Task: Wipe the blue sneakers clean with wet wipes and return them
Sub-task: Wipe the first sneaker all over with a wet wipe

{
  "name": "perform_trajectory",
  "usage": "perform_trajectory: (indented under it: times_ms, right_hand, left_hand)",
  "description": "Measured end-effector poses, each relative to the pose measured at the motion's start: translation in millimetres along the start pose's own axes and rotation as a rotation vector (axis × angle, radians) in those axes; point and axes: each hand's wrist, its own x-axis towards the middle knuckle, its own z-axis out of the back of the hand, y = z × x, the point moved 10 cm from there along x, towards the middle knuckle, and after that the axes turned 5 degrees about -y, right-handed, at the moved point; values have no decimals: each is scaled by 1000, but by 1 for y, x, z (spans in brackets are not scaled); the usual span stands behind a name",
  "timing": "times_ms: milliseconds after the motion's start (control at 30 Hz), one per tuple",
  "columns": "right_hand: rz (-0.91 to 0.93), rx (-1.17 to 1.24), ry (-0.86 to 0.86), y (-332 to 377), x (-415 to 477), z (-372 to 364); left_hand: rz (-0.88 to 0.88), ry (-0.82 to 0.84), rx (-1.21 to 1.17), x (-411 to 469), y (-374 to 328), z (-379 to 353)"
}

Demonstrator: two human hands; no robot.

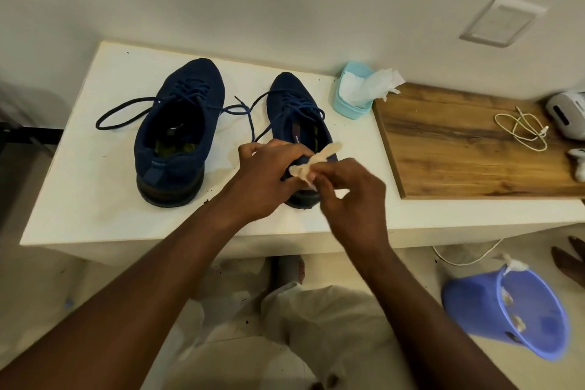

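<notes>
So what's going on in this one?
The left hand grips the heel of one dark blue knit sneaker on a white table, while the right hand pinches a soiled wet wipe at that heel. The second sneaker stands beside it, laces loose. A light blue wipes pack sits behind; a blue plastic bucket on the floor holds used wipes.

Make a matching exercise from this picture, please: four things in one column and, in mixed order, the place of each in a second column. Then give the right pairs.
Things
1. wipe box
2. white cable
3. blue bucket
4. used wipe

Places
a. on the floor
b. pinched in the right hand
c. on the wooden board
d. at the back of the white table

Pairs: 1-d, 2-c, 3-a, 4-b
</notes>
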Motion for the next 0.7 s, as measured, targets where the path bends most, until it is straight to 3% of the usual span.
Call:
perform_trajectory:
  times_ms: [100,267,400,533,700]
  right_hand:
    - [-87,4,-141,-25,12,28]
    - [-106,121,24,-17,0,1]
    - [-370,162,8,-61,2,5]
    - [-652,361,116,-87,-16,-13]
    - [-434,357,-121,-63,2,21]
  left_hand:
    - [34,6,-14,0,4,1]
    - [-17,-42,36,-3,-7,11]
    - [-63,-58,127,-4,-20,11]
    - [-103,-154,92,-8,-27,13]
    - [-27,-232,-240,-4,-33,35]
